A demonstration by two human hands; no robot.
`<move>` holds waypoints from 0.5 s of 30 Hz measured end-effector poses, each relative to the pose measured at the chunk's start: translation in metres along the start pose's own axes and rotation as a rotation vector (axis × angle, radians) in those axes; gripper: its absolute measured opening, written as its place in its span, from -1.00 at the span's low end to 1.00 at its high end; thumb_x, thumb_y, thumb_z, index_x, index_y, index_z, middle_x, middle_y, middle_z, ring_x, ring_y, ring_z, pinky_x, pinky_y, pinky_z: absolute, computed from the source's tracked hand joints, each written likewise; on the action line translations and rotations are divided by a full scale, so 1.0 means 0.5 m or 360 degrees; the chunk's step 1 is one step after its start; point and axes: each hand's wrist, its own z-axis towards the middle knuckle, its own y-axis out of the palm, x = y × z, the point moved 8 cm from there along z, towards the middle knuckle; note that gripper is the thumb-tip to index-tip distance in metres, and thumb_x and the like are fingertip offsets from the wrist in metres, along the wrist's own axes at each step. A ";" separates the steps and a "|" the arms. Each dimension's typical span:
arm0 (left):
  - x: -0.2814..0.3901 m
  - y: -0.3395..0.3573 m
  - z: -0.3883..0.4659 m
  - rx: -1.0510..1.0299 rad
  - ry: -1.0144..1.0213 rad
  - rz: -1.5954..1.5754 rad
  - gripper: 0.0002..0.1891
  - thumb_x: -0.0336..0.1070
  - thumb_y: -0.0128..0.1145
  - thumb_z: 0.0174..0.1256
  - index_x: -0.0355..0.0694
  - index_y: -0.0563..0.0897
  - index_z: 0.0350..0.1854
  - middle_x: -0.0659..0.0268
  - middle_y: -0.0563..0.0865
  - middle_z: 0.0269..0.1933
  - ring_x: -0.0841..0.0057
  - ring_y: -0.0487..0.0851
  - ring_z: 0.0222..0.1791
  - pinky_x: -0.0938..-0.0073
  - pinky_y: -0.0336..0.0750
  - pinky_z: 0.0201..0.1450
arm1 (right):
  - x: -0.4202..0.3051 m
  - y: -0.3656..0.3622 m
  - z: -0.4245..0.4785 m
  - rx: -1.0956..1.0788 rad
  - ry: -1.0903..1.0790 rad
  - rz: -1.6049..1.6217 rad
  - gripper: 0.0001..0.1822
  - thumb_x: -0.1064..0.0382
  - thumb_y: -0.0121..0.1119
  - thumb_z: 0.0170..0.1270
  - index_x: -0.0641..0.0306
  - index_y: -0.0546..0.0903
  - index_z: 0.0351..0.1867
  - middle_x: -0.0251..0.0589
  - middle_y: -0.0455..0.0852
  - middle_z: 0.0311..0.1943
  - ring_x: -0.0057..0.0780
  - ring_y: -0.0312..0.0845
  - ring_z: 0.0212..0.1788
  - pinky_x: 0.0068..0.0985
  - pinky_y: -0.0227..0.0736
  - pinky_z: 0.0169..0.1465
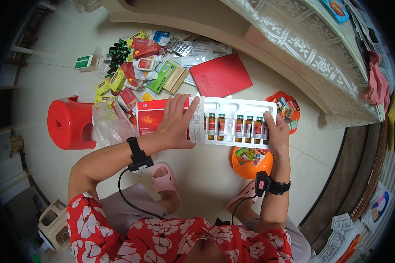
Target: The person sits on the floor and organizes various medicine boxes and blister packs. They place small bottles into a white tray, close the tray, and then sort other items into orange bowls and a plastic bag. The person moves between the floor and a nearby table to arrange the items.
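My left hand (174,123) grips a red and white medicine carton (148,115) across its right end, thumb below and fingers above. Out of the carton's right side reaches a white plastic tray (230,108); how much of it is inside is hidden. Small brown glass vials (239,129) with green caps and red labels stand in a row in the tray's slots, with a gap between two groups. My right hand (277,131) holds the tray's right end, thumb on top, and partly covers the last vial. Carton and tray are held level above the floor.
A heap of medicine boxes (166,77), white bottles (146,64), blister packs (181,47) and dark green vials (120,54) lies ahead, beside a red folder (221,76). A red stool (69,123) and plastic bag (112,125) are left. Red (295,123) and orange (250,167) bowls hold small packets.
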 end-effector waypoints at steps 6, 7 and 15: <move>0.033 0.003 0.008 0.0004 0.0037 -0.0068 0.29 -0.08 0.56 -0.49 -0.28 0.03 0.43 -0.13 0.14 0.28 -0.16 0.09 0.32 -0.10 0.00 0.38 | -0.007 0.093 -0.032 -0.0163 0.0027 0.0015 -0.69 0.11 0.11 0.41 0.39 0.54 -0.11 -0.29 0.67 -0.28 -0.67 0.56 -0.27 -0.63 0.50 -0.17; 0.037 0.001 0.010 0.0008 0.0038 -0.0069 0.29 -0.08 0.56 -0.49 -0.28 0.03 0.43 -0.13 0.13 0.29 -0.17 0.09 0.33 -0.10 0.00 0.39 | -0.011 0.112 -0.040 -0.0210 0.0053 0.0126 -0.69 0.12 0.10 0.41 0.38 0.54 -0.10 -0.29 0.66 -0.26 -0.66 0.56 -0.26 -0.62 0.50 -0.16; 0.039 -0.011 0.002 0.0070 0.0096 -0.0228 0.35 -0.10 0.57 -0.52 -0.21 -0.04 0.46 -0.12 0.10 0.33 -0.15 0.07 0.35 -0.04 0.06 0.38 | -0.006 0.159 -0.069 -0.0598 0.0276 0.0377 -0.51 0.03 -0.08 0.49 0.30 0.41 0.29 -0.23 0.59 0.07 -0.53 0.48 0.12 -0.51 0.41 0.14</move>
